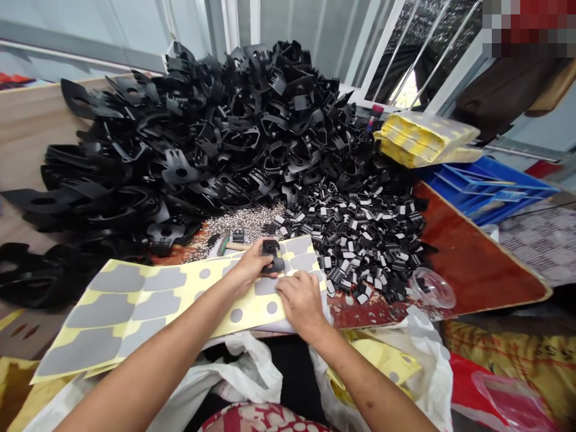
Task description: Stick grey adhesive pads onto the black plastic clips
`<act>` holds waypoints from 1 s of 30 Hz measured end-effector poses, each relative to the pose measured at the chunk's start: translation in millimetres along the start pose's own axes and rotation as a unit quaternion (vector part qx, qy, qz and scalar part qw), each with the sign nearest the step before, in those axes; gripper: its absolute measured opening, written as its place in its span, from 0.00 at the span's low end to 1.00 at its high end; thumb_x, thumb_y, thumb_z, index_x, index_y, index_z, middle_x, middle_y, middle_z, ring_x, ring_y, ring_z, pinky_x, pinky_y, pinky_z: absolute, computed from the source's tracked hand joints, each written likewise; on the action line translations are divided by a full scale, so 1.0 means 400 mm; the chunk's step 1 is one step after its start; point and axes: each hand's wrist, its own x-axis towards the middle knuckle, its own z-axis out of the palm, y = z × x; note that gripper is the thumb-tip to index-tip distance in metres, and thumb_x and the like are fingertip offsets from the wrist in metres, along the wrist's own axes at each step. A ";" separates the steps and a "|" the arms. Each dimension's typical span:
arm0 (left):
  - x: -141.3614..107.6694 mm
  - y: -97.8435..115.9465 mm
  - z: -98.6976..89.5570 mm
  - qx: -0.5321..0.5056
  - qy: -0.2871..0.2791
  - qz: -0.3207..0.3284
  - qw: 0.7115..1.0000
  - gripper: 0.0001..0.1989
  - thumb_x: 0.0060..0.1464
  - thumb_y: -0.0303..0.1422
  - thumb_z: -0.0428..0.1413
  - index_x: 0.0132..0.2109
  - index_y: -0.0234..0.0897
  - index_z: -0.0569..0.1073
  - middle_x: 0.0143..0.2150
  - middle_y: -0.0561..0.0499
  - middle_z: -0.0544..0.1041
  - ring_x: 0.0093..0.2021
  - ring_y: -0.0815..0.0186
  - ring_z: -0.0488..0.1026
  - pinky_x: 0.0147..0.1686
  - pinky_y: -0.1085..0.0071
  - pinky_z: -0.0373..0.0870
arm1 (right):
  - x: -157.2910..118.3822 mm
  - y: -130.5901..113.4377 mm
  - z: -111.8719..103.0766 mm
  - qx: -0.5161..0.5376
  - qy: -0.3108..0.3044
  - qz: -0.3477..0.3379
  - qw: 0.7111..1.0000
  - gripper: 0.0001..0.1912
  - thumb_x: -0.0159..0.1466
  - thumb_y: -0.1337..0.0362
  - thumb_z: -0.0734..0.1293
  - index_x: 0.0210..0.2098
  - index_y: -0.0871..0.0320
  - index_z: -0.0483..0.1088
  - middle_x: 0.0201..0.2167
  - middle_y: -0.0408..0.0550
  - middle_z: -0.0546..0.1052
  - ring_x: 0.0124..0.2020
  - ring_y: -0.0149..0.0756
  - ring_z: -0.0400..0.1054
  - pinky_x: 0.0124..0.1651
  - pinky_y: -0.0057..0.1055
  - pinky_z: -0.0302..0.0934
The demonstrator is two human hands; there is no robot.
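Observation:
Held in my left hand (252, 264) is a small black plastic part (272, 257), upright above the sticker sheet. My right hand (302, 300) rests just to its right, fingers bent and pressed together at a grey patch on the sheet; whether a sticker is between the fingertips is too small to tell. The yellow sheet (193, 282) with grey shapes and round dots lies under both hands and stretches to the left. Behind it lie a tool with a wooden handle (238, 246) and a heap of small shiny metal pieces (247, 221).
A large pile of black plastic parts (234, 132) fills the table's back and left. Small black-and-grey clips (360, 240) are heaped at right, beside a clear plastic bowl (432, 288). Folded yellow sheets (423, 141) lie by blue trays (486, 186). White bags (432, 354) hang at the front edge.

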 end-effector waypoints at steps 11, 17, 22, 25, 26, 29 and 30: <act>0.018 -0.012 -0.029 -0.033 -0.028 -0.016 0.999 0.27 0.45 0.21 0.64 0.53 0.42 0.72 0.37 0.51 0.75 0.28 0.65 0.76 0.26 0.63 0.81 | -0.021 -0.150 -0.198 0.377 -0.166 0.045 0.910 0.15 0.57 0.77 0.69 0.39 0.53 0.77 0.39 0.41 0.80 0.45 0.37 0.72 0.53 0.34 0.62; -0.128 -0.006 -0.035 -0.180 -0.092 -0.049 0.978 0.25 0.53 0.34 0.67 0.58 0.44 0.74 0.47 0.47 0.77 0.38 0.62 0.77 0.36 0.64 0.80 | 0.027 -0.065 -0.140 0.329 0.067 0.167 0.927 0.08 0.60 0.71 0.68 0.38 0.54 0.71 0.34 0.42 0.76 0.39 0.35 0.71 0.46 0.31 0.64; -0.211 -0.036 -0.042 -0.247 -0.099 -0.053 0.963 0.19 0.62 0.41 0.61 0.57 0.43 0.75 0.46 0.46 0.76 0.39 0.59 0.75 0.39 0.54 0.80 | 0.034 -0.068 -0.081 0.378 0.065 0.187 0.904 0.05 0.60 0.68 0.69 0.36 0.55 0.71 0.33 0.42 0.76 0.38 0.36 0.72 0.45 0.31 0.65; -0.219 -0.044 -0.048 -0.259 -0.086 -0.050 0.961 0.17 0.63 0.40 0.60 0.57 0.43 0.75 0.44 0.47 0.75 0.37 0.62 0.73 0.42 0.53 0.80 | 0.031 -0.089 -0.069 0.379 0.056 0.181 0.906 0.04 0.60 0.68 0.69 0.35 0.55 0.71 0.32 0.42 0.76 0.37 0.35 0.71 0.45 0.31 0.65; -0.219 -0.045 -0.049 -0.262 -0.083 -0.049 0.960 0.17 0.63 0.40 0.60 0.56 0.43 0.75 0.43 0.47 0.75 0.37 0.63 0.72 0.42 0.53 0.80 | 0.030 -0.093 -0.068 0.377 0.055 0.177 0.907 0.04 0.60 0.68 0.69 0.35 0.55 0.72 0.32 0.42 0.76 0.37 0.35 0.71 0.44 0.31 0.65; -0.219 -0.044 -0.052 -0.269 -0.088 -0.042 0.958 0.17 0.63 0.41 0.60 0.56 0.42 0.75 0.41 0.47 0.74 0.36 0.63 0.72 0.41 0.55 0.80 | 0.031 -0.102 -0.065 0.361 0.061 0.169 0.915 0.03 0.61 0.67 0.69 0.36 0.55 0.72 0.32 0.43 0.76 0.37 0.35 0.71 0.44 0.31 0.65; -0.220 -0.043 -0.053 -0.271 -0.091 -0.041 0.958 0.18 0.63 0.41 0.60 0.57 0.43 0.75 0.41 0.47 0.74 0.36 0.62 0.72 0.41 0.55 0.80 | 0.031 -0.104 -0.064 0.354 0.064 0.168 0.918 0.02 0.62 0.67 0.68 0.36 0.55 0.72 0.32 0.43 0.76 0.37 0.36 0.71 0.44 0.31 0.66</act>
